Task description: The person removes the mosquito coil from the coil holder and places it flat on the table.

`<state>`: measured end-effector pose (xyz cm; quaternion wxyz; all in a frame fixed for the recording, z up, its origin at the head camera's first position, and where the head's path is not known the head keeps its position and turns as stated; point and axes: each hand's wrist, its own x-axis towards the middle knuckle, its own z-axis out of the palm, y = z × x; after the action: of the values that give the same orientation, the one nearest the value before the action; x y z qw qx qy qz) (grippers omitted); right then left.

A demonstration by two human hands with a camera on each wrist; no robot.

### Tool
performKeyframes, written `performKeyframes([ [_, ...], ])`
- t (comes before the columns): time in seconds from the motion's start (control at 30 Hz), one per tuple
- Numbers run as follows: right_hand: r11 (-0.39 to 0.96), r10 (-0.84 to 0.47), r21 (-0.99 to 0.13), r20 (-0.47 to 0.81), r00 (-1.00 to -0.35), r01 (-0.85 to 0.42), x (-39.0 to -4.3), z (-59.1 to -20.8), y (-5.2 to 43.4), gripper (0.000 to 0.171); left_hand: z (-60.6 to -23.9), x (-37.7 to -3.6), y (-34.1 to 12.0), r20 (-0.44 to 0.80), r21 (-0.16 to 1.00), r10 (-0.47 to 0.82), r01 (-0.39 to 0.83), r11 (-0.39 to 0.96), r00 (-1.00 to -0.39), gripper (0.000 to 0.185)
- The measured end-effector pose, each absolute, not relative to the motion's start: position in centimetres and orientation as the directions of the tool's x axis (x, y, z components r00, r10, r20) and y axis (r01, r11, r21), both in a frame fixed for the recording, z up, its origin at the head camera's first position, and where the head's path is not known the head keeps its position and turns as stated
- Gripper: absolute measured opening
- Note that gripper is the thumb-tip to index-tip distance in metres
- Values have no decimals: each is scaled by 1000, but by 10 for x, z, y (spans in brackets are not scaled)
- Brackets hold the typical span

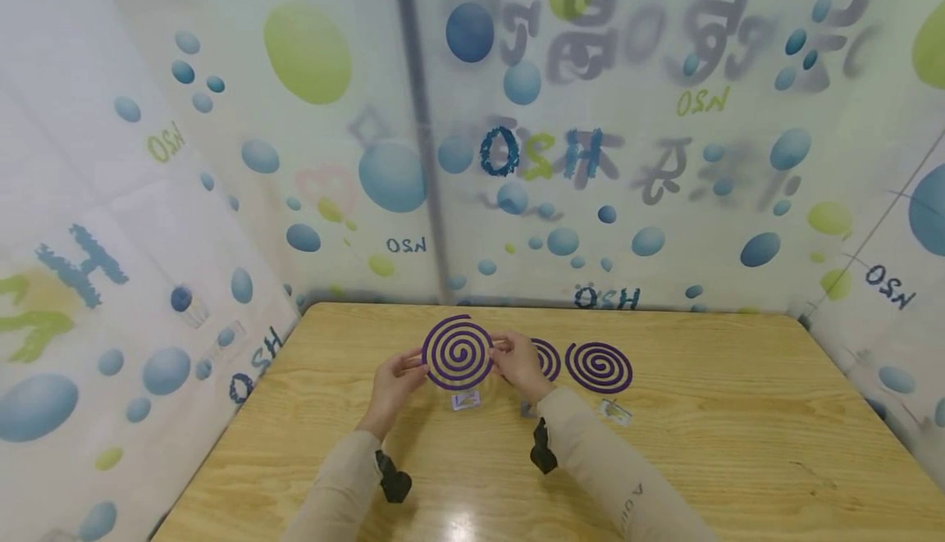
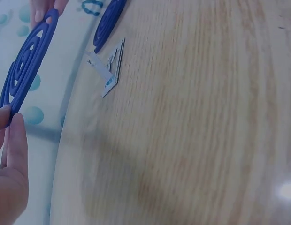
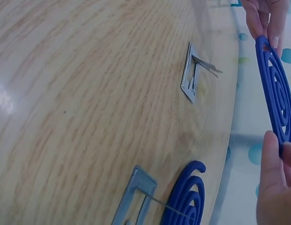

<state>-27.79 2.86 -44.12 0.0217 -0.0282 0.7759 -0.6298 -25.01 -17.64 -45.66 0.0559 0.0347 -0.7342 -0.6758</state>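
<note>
Above the near-middle of the table (image 1: 664, 460), the left hand (image 1: 394, 386) and right hand (image 1: 520, 364) pinched opposite edges of an upright purple coil (image 1: 458, 352), its metal stand (image 1: 466, 400) lying directly beneath, two more coils (image 1: 599, 366) beyond.

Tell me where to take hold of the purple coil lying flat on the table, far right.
Pinch the flat coil at its outer ring, coming from its open right side. It looks thin and fragile, so a grip on the rim seems safest; another coil lies close on its left.
</note>
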Motion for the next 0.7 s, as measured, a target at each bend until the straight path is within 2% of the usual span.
performKeyframes([
  [0.23,184,-100,-983,-22,-995,3,-283,-449,31,28,-465,-260,-176,0,990,-191,-28,141,-982,35],
  [0.47,111,-94,-989,-104,-990,93,-286,-454,29,30,-471,-265,-170,-12,995,-251,-37,95,-968,33],
  [0.7,111,-66,-986,-134,-989,126,-290,-459,27,32,-477,-271,-169,4,994,-296,-28,104,-955,28],
])
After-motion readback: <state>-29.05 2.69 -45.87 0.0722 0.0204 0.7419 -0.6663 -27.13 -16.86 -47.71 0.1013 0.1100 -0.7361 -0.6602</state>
